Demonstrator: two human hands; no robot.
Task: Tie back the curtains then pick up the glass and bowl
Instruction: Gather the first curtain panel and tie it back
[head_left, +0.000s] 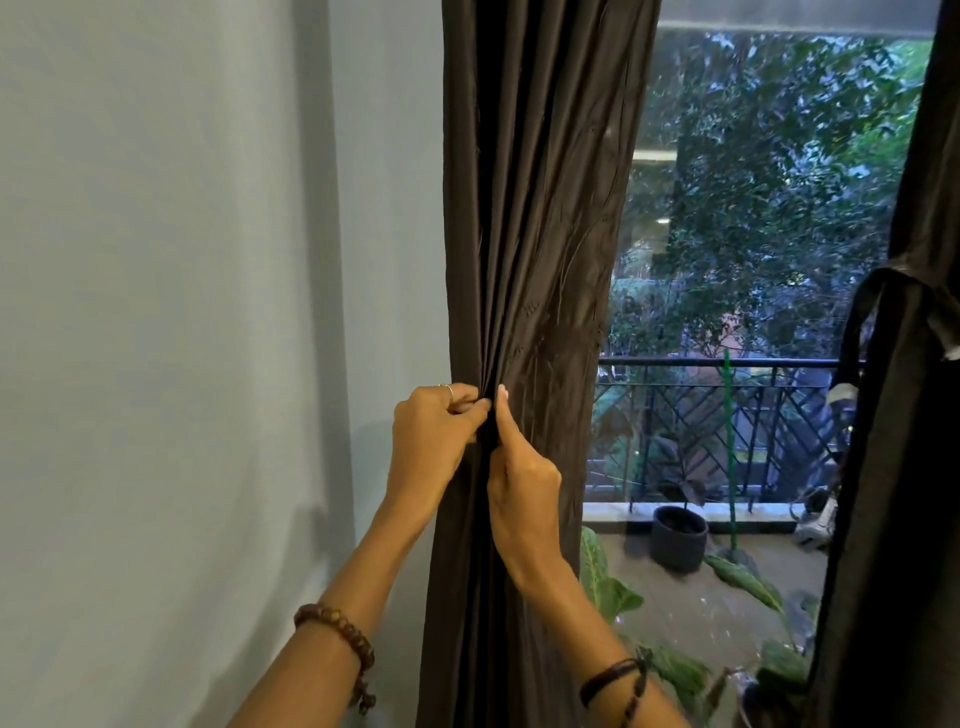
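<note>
A dark brown left curtain (535, 234) hangs beside the pale wall, bunched into tight folds at waist height. My left hand (434, 431) grips the gathered cloth from its wall side, fingers curled, a ring on one finger. My right hand (522, 467) pinches the same bunch from the front, thumb pointing up along the folds. The two hands touch at the gather. A second dark curtain (904, 415) hangs at the right edge, tied at mid height with a dark band (883, 280). No glass or bowl is in view.
A pale blue wall (182, 338) fills the left half. Through the window lies a balcony with a black railing (727, 415), a dark pot (680, 538), a green pole (730, 441) and leafy plants (608, 587). Trees stand beyond.
</note>
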